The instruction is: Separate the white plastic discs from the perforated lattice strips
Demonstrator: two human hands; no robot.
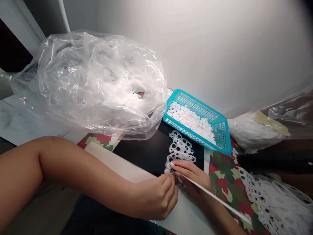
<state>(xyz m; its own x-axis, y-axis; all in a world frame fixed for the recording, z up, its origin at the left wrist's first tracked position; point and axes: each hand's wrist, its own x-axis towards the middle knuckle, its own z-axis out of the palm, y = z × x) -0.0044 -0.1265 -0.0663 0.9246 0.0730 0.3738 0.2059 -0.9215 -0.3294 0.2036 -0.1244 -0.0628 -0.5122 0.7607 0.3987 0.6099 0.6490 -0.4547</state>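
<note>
White plastic, pierced with round holes, lies under my fingertips at the near end of a black board (144,151). My left hand (158,195) has its grip pinched on the perforated sheet (180,147), while the fingers of my right hand (193,173) lie across it from the other side; with that thumb hidden, I cannot tell whether the right grip is clenched. A thin white strip (217,198) slants over my right wrist, and whether I hold it is unclear.

Good work here, as I judge it, calls for light, flat pressure from the right fingers close beside the left pinch, so the thin web neither buckles nor tears. Small, fingertip-only force at one ring at a time should suit such flimsy plastic, and the strip is best held off the holes.

By count: two hands, one black board, one thin strip and one blue basket (195,129), which holds small white discs (189,120) too many to number. Two bags show, a large see-through bag (97,81) at left and a second bag (259,130) at right. At least two round pieces (167,171) sit by my fingertips. Layers in the sheet, and those in the perforated heap (278,202) on the camouflage-covered tabletop (221,169), overlap beyond counting.
</note>
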